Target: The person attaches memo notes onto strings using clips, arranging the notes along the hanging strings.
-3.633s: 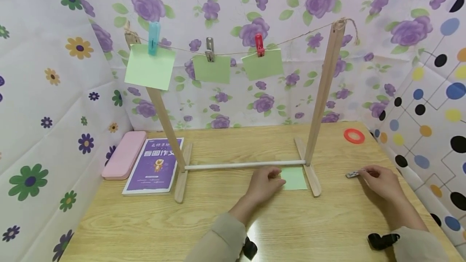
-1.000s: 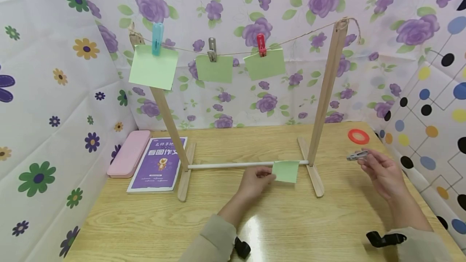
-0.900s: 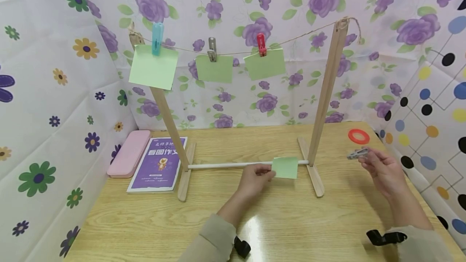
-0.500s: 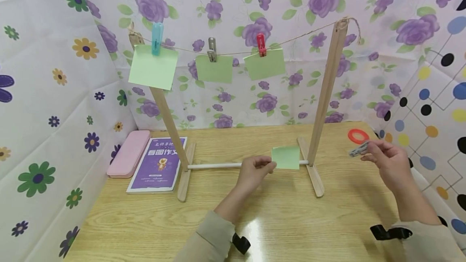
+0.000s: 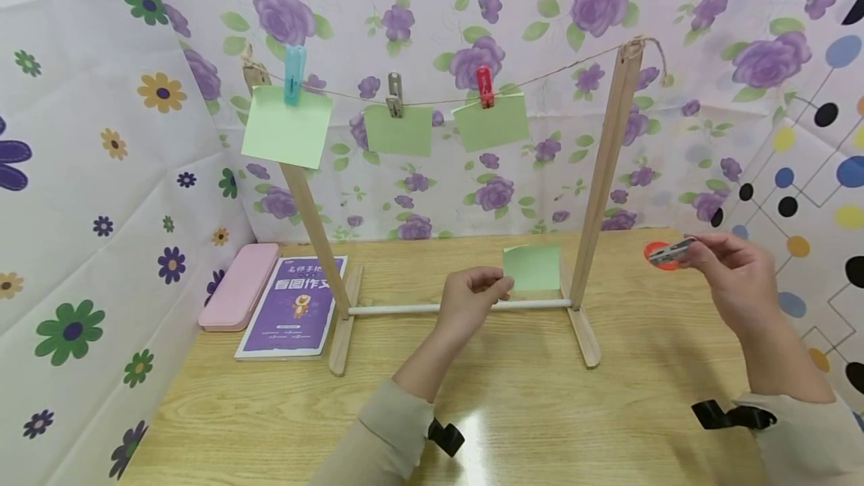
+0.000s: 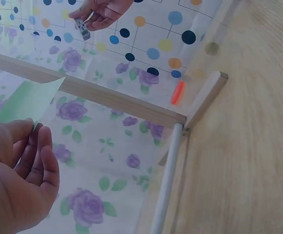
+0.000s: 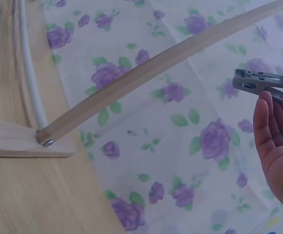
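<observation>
My left hand (image 5: 470, 297) pinches a green paper note (image 5: 533, 268) by its left edge, in the air near the white rod (image 5: 405, 309) in the head view. In the left wrist view the note (image 6: 27, 100) bends slightly above thumb and fingers. Out to the right, my right hand (image 5: 736, 280) grips a grey clothespin (image 5: 671, 251) by its handle end, its nose pointing left. The right wrist view shows that clothespin (image 7: 258, 84) between thumb and fingers. Three green notes hang from a string, under a blue clothespin (image 5: 294, 75), a grey clothespin (image 5: 394, 95) and a red clothespin (image 5: 484, 86).
Two wooden posts, the left post (image 5: 307, 223) and right post (image 5: 607, 171), carry the string (image 5: 560, 68). A pink case (image 5: 239, 287) and a purple book (image 5: 293, 310) lie at left. A red ring (image 5: 655, 247) lies at the back right, partly behind the clothespin. Patterned cloth surrounds the table.
The left hand has picked the note up off the table and raised it past the rod. The right hand has lifted the grey clothespin off the table and moved it up.
</observation>
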